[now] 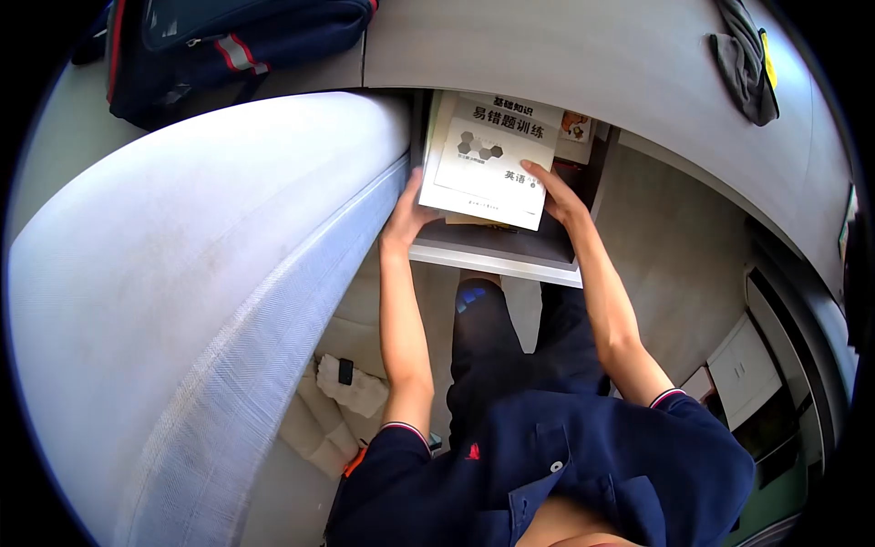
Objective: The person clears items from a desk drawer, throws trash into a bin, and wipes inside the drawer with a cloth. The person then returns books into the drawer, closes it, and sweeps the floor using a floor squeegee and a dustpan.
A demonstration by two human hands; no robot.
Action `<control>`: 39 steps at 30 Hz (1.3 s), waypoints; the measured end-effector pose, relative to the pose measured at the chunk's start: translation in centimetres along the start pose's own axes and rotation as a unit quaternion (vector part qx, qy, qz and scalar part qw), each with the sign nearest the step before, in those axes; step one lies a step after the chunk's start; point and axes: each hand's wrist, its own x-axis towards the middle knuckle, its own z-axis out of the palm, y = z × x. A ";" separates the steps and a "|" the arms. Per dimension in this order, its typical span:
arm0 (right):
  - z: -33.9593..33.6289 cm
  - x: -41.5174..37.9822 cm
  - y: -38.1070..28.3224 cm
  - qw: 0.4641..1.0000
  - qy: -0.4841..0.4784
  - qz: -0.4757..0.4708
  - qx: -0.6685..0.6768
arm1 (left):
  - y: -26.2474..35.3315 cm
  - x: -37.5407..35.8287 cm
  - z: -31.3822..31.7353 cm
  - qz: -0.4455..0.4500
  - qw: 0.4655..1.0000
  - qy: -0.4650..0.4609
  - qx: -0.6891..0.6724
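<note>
A pale workbook [488, 159] with printed characters and a hexagon pattern lies on top of a small stack in an open drawer [497, 251] under a desk. My left hand [404, 214] grips the stack's left edge, fingers curled under it. On the book's lower right corner rests my right hand [554, 193], fingers on the cover and thumb at the edge. Both arms are stretched out from dark blue short sleeves. More books show beneath and beyond the top one.
A large grey-white mattress [182, 301] fills the left. A dark backpack [228, 41] lies at the top left on it. The desk top [565, 55] runs across the top, with a grey cloth [746, 59] on it. White cabinets [747, 369] stand at the right.
</note>
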 end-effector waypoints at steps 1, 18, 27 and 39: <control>-0.1 0.3 0.3 1.000 0.007 0.000 -0.001 | 1.4 0.4 1.4 -0.038 0.998 0.051 0.012; 2.5 -1.5 -3.7 0.991 0.079 0.072 -0.075 | -0.6 1.5 2.1 -0.110 0.984 0.136 -0.041; 7.3 -5.5 -10.0 0.993 0.100 0.023 -0.064 | 7.1 -2.6 5.8 -0.052 0.990 0.131 0.015; 6.0 17.2 -31.8 0.945 0.058 -0.247 -0.206 | 28.6 25.7 6.0 0.185 0.976 -0.036 0.105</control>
